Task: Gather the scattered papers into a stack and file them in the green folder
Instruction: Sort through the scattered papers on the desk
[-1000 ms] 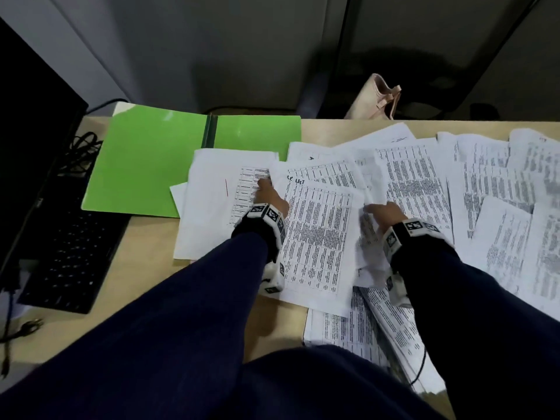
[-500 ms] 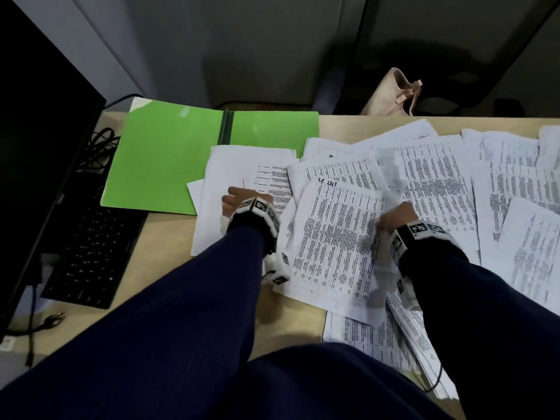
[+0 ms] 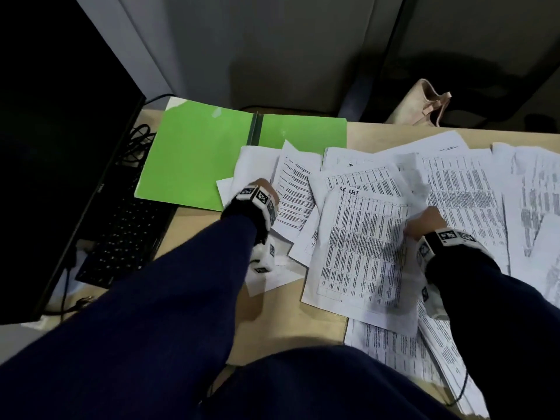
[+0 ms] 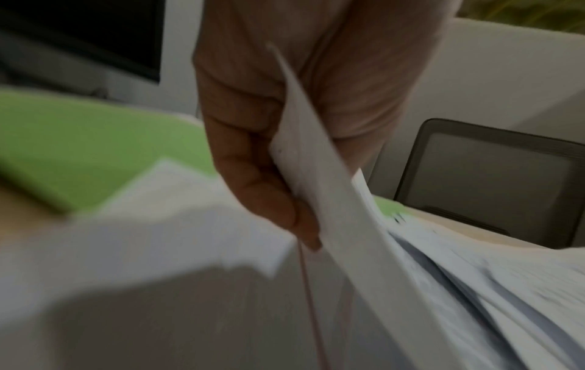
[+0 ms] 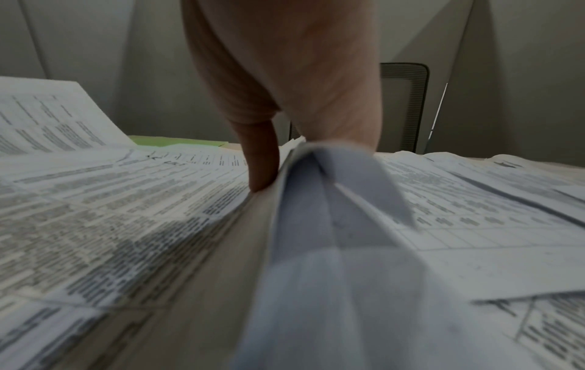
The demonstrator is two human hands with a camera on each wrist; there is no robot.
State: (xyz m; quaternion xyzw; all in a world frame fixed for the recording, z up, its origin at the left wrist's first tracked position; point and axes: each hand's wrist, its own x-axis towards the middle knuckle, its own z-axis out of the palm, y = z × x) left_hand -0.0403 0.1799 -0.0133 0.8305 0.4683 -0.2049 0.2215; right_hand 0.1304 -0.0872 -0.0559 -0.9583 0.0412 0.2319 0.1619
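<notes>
**Papers half-gathered, folder lying open**

Papers: printed sheets spread loose and overlapping across the right half of the worktop, several hanging past its near edge. Topmost sheet in the middle carries a dense table with a handwritten mark at its head.

Green folder: lies open and flat at the far left of the worktop, spine up the middle. A few white sheets overlap its right-hand leaf and near corner; the left leaf shows bare green. Whether anything is filed inside, cannot tell.

Left hand: at the left edge of the pile, just beside the folder's near corner. In the left wrist view the fingers are curled round the raised edge of a sheet, thumb side pinching it; view blurred.

Right hand: at the right edge of the middle sheet. In the right wrist view the thumb presses down on the printed top sheet while the hand grips a buckled bunch of sheets that rises in a ridge.

Also there: dark monitor and black keyboard at left, cables behind; a pale bag beyond the far edge; a dark chair back behind
</notes>
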